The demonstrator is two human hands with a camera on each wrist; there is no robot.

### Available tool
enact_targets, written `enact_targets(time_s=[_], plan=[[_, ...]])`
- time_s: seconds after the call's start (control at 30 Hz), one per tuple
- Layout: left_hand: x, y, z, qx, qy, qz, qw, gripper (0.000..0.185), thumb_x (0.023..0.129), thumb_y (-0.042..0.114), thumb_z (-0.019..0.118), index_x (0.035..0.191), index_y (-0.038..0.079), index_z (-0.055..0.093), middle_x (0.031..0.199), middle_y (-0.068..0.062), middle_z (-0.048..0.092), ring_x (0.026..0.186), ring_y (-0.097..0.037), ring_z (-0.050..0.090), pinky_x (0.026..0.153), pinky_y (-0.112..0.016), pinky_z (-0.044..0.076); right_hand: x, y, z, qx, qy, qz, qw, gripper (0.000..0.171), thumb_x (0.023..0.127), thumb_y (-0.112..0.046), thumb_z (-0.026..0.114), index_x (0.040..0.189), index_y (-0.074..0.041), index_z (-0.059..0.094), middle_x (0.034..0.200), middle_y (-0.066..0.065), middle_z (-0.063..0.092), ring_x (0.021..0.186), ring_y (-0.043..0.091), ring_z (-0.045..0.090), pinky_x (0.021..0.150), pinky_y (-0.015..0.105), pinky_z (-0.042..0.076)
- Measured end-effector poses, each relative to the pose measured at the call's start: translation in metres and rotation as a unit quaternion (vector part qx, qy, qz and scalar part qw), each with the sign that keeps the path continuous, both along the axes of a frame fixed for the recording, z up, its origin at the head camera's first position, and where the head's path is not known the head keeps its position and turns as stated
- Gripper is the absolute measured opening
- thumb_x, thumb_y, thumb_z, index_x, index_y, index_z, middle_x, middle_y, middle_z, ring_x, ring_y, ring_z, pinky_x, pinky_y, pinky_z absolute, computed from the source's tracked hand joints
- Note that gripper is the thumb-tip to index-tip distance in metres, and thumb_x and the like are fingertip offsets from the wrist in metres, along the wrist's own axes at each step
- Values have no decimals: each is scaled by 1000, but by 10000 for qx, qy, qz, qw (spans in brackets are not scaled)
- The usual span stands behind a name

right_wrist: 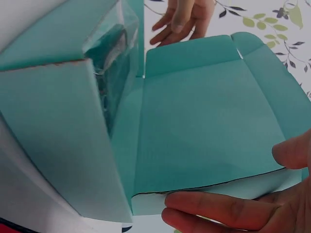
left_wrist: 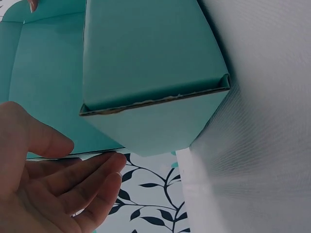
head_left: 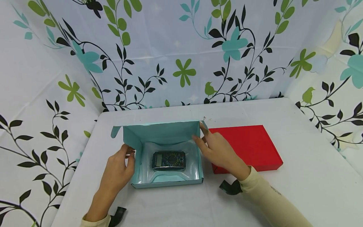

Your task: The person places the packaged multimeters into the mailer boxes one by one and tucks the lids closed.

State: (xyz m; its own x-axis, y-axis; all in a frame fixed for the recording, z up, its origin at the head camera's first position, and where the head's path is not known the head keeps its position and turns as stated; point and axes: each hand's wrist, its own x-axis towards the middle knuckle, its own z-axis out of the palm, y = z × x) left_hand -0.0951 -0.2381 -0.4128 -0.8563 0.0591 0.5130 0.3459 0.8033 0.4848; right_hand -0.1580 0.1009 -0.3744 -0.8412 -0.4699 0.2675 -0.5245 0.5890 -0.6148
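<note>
A teal cardboard box point(head_left: 167, 182) stands on the table with its lid point(head_left: 161, 134) raised at the back. Inside lies a black digital multimeter point(head_left: 169, 160) under clear plastic film point(head_left: 190, 167). At the lid's right side, my right hand point(head_left: 218, 148) grips the side flap, thumb inside and fingers outside, as the right wrist view shows on the flap point(right_wrist: 243, 187). My left hand point(head_left: 117, 171) is by the lid's left side, fingers loosely bent at the flap's edge and thumb apart from them. Contact there is hard to tell.
A flat red box point(head_left: 252, 145) lies on the white table point(head_left: 181, 208) right of the teal box, under my right forearm. Dark straps point(head_left: 231, 187) hang at both wrists. Leaf-patterned cloth point(head_left: 156, 47) hangs behind the table and at its sides.
</note>
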Motion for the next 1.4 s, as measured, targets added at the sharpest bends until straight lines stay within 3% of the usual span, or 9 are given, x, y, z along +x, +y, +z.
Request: enact_targets(time_s=[0.13, 0.4, 0.63, 0.77, 0.87, 1.03, 1.2, 1.3, 1.4], plan=[[0, -1, 0, 12, -56, -9, 10000, 21, 96, -8, 58, 117, -7, 64, 103, -20, 74, 89, -39, 73, 77, -57, 60, 7, 2, -5, 55, 170, 68, 9998, 88, 105, -27, 59, 168, -18, -1, 78, 4, 71, 55, 9, 61, 56, 29, 52], [-4, -3, -2, -49, -79, -152, 9998, 17, 96, -11, 52, 106, -7, 65, 95, -19, 73, 79, -35, 71, 64, -53, 57, 8, 0, -7, -267, 137, -20, 9995, 56, 102, -29, 64, 151, -11, 43, 79, -2, 73, 55, 3, 61, 55, 31, 53], [-1, -6, 4, 133, -598, -12, 9981, 23, 101, -5, 46, 114, -7, 66, 99, -18, 74, 72, -29, 67, 56, -38, 50, 10, 2, -12, -275, 408, 101, 9987, 52, 103, -27, 65, 148, -15, 43, 66, -14, 63, 67, 12, 71, 51, 28, 51], [5, -19, 11, 369, -1016, 41, 9941, 30, 105, 0, 48, 130, -6, 63, 112, -21, 73, 92, -41, 71, 70, -52, 57, 11, 3, -15, -234, 289, 264, 9990, 55, 103, -23, 65, 151, -18, 40, 64, -12, 64, 51, 7, 62, 43, 25, 43], [7, -30, 19, 448, -801, 80, 9957, 33, 105, -3, 51, 136, -4, 62, 116, -22, 73, 108, -46, 68, 79, -58, 57, 12, 4, -14, -395, -64, 405, 9984, 58, 102, -22, 66, 153, -24, 39, 75, -7, 72, 37, 4, 45, 38, 25, 37], [11, -39, 36, 1011, -339, 176, 9941, 37, 109, 3, 47, 144, 6, 60, 115, -15, 74, 100, -25, 73, 71, -21, 53, 11, 8, -13, -619, -343, 535, 9961, 64, 99, -21, 70, 155, -30, 39, 103, -3, 77, 45, 5, 51, 40, 27, 40], [19, -36, 51, 2535, -275, -565, 9653, 40, 115, 14, 35, 145, 0, 58, 124, -15, 69, 107, -19, 69, 93, -20, 51, 10, 13, -13, -581, -413, 608, 9956, 77, 94, -14, 75, 160, -28, 36, 87, -8, 74, 66, 9, 67, 44, 30, 49], [22, -32, 56, 2592, 75, -999, 9606, 39, 113, 7, 35, 143, -4, 59, 125, -17, 68, 109, -22, 66, 93, -23, 51, 12, 17, -14, -448, -371, 598, 9965, 83, 93, -12, 76, 162, -26, 34, 76, -13, 68, 58, 10, 64, 46, 30, 51], [21, -28, 56, 2181, 522, -1258, 9664, 36, 105, -6, 45, 138, -6, 63, 122, -19, 67, 107, -21, 64, 90, -22, 52, 13, 20, -14, -309, -366, 627, 9969, 86, 92, -11, 76, 164, -25, 31, 79, -11, 68, 61, 8, 64, 51, 29, 52]])
